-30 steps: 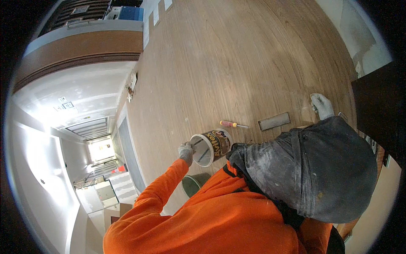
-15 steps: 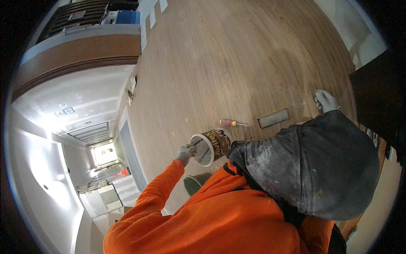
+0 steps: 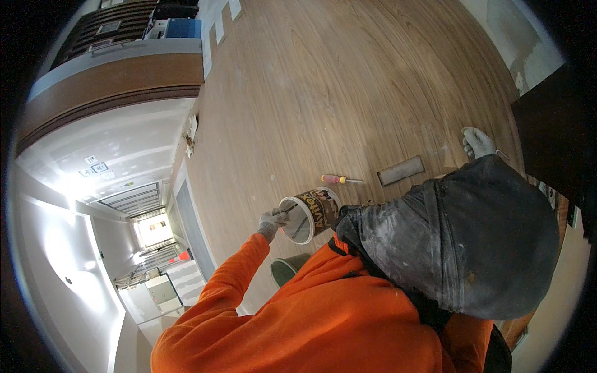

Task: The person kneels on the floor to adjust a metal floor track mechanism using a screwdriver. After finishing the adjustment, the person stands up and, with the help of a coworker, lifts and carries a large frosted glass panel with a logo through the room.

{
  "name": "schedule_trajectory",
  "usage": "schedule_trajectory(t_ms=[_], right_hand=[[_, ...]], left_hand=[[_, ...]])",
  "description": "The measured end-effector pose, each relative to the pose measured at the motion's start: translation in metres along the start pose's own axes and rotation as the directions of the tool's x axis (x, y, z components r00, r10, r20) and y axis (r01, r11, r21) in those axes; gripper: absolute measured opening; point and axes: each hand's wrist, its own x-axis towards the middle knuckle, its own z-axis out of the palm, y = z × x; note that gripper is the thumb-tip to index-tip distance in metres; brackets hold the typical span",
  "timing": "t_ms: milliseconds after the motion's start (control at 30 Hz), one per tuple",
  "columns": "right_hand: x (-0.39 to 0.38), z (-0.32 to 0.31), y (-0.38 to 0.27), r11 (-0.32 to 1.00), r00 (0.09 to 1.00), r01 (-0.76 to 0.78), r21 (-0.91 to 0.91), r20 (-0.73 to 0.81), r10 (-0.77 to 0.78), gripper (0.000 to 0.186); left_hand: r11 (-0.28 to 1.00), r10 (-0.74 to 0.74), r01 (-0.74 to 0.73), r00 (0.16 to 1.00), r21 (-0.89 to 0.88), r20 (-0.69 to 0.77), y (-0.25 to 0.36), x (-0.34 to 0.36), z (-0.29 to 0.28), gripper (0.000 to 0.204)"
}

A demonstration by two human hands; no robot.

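Note:
My left hand (image 3: 272, 224), in a dusty pale glove, is closed at the rim of a white-mouthed bucket (image 3: 320, 210) with a dark printed side. A thin dark handle (image 3: 290, 209) shows at its fingers and leads into the bucket. My right hand (image 3: 478, 143), also gloved, lies low over the wood floor beyond my dusty dark trouser leg (image 3: 460, 242). Its fingers are curled, and what they hold, if anything, I cannot make out. Between the hands lie a screwdriver (image 3: 341, 179) with a red and yellow handle and a flat grey rectangular piece (image 3: 400, 171).
A green bucket (image 3: 285, 268) stands beside my left arm. Past the wood-grain floor (image 3: 298, 93), small debris (image 3: 191, 133) lies by the left edge. A dark panel (image 3: 553, 137) borders the right side. A corridor opens at the left, and a blue box (image 3: 183, 28) sits at the upper left.
The whole view has shifted very slightly to the left. My left hand remains at the bucket, and my right hand stays almost in the same spot.

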Motion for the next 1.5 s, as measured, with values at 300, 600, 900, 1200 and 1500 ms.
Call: schedule_trajectory(t_ms=[300, 600, 900, 1200, 1500], right_hand=[[-0.003, -0.027, -0.013, 0.914, 0.984, 0.121, -0.387, -0.073, -0.161, 0.035], [-0.101, -0.099, -0.037, 0.657, 0.918, 0.042, -0.753, -0.231, -0.323, 0.036], [-0.11, -0.081, -0.009, 0.491, 0.746, -0.166, -0.855, -0.435, -0.505, 0.031], [-0.031, -0.04, 0.003, 0.26, 0.751, -0.22, -0.94, -0.334, -0.57, 0.019], [0.016, 0.031, -0.022, 0.181, 0.73, -0.008, -0.983, -0.13, -0.672, 0.012]], left_hand=[[0.956, 0.182, -0.258, 0.896, 0.142, 0.405, 0.141, -0.048, 0.112, 0.011], [0.768, 0.409, -0.608, 0.707, 0.201, 0.577, 0.23, -0.074, 0.22, 0.005], [0.776, 0.474, -0.628, 0.646, 0.063, 0.599, 0.241, -0.034, 0.247, 0.007], [0.586, 0.474, -0.756, 0.612, 0.293, 0.633, 0.262, -0.039, 0.282, 0.016], [0.386, 0.51, -0.784, 0.621, 0.487, 0.595, 0.238, -0.034, 0.258, 0.021]])
